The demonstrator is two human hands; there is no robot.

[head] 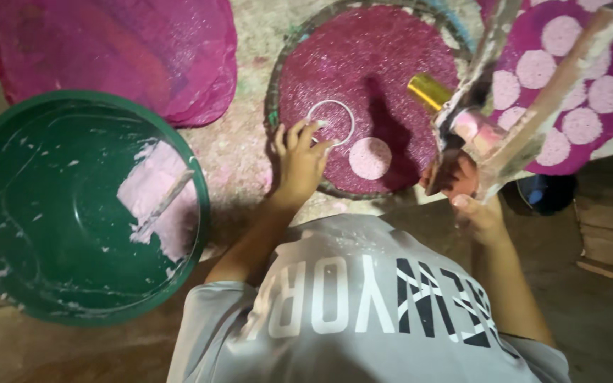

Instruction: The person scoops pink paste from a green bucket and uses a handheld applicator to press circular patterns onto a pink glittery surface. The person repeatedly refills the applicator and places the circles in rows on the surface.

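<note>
My left hand rests on a round magenta glittery disc, with its fingertips pinching a thin white ring flat against the surface. Just right of the ring lies one pale pink circle. My right hand is raised at the disc's right edge, closed around a paste-smeared tool whose long pale bars run up toward the top right. A shiny gold cylinder sticks out beside that tool; how it is attached I cannot tell. My grey shirt fills the bottom of the view.
A large green basin at the left holds pink paste and a smeared stick. Another magenta sheet lies at the top left. A magenta disc at the top right carries several pale pink circles. Wooden boards are at the right.
</note>
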